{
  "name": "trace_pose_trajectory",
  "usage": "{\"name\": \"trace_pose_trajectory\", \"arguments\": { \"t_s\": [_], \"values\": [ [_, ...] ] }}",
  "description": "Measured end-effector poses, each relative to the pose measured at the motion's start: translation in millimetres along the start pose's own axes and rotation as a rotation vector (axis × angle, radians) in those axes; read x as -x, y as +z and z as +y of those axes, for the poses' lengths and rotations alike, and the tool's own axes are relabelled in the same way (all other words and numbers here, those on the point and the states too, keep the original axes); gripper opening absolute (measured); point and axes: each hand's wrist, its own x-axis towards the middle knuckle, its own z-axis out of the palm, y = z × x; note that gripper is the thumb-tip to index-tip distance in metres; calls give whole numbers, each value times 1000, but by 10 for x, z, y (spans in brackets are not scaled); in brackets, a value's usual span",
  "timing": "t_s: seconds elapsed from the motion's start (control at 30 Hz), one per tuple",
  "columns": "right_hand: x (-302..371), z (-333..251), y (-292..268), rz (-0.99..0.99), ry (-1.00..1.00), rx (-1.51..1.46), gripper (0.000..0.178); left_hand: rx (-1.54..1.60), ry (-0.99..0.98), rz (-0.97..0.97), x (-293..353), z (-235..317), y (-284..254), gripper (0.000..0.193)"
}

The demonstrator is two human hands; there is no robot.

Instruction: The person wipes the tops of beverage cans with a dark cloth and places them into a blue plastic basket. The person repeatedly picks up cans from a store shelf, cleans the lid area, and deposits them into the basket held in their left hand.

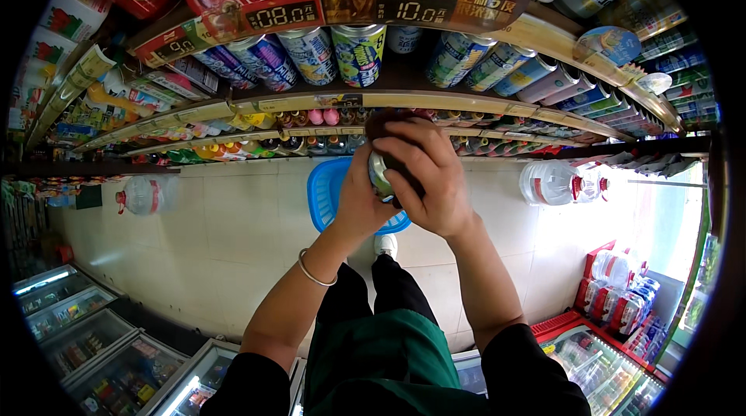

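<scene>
In front of my body, above the blue basket point(325, 191), both my hands are closed around a drink can. My left hand point(359, 194) grips the can point(378, 174) from the left side; only a strip of its green and silver surface shows. With bent fingers, my right hand point(437, 179) presses a dark brown, cloth-like piece point(408, 158) against the can. Most of the can is hidden by the fingers and the dark piece.
Ahead, a shelf edge point(326, 101) curves across, with several upright cans point(359, 55) behind it. Large water bottles point(550, 183) stand on the tiled floor point(217, 222) at right, another bottle point(146, 194) at left. Glass-topped freezers point(116, 362) line the near side.
</scene>
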Motion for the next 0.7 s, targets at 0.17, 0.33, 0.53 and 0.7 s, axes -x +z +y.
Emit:
{"name": "trace_pose_trajectory", "arguments": {
  "t_s": [0.17, 0.33, 0.53, 0.7],
  "values": [
    [-40, -296, 110, -219, -307, 34, 36, 34, 94, -97, 40, -252, -136, 64],
    [522, -314, 116, -71, -229, -6, 34, 334, -195, -11, 69, -105, -351, 70],
    [107, -512, 150, -41, 179, -31, 61, 21, 5, -21, 149, 2, -433, 79],
    [276, -746, 407, -107, 117, 313, 56, -10, -131, 11, 248, -82, -459, 76]
  ]
}}
